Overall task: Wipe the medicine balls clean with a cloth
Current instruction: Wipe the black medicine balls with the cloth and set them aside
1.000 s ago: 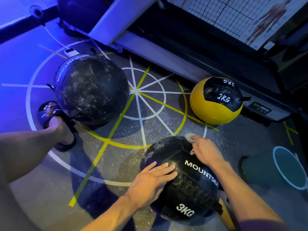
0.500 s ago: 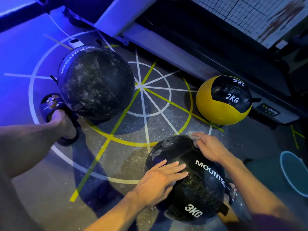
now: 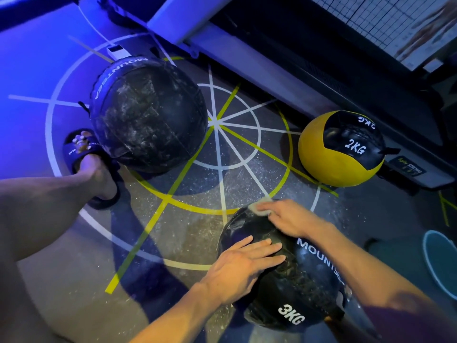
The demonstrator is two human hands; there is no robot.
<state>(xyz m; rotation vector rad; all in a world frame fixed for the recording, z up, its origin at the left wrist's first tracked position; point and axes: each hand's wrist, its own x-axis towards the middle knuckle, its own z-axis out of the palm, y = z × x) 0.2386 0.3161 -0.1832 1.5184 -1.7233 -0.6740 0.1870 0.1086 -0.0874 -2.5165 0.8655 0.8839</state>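
The 3KG ball point(image 3: 291, 273) is steadied on the floor point(image 3: 74, 280) by the left hand point(image 3: 243, 267), fingers flat – a pale cloth point(image 3: 259, 209) is pressed onto its far side under the right hand's point(image 3: 289, 216) curled fingers.

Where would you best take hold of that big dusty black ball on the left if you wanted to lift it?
Probably with two open hands, one on each flank of the big black ball, cupping slightly under its widest part. It is a smooth round shape, far too wide for one hand to close on. A small strap tab shows at its left edge, but it looks too slight to lift by. The foot crowds its lower left, so come from above.
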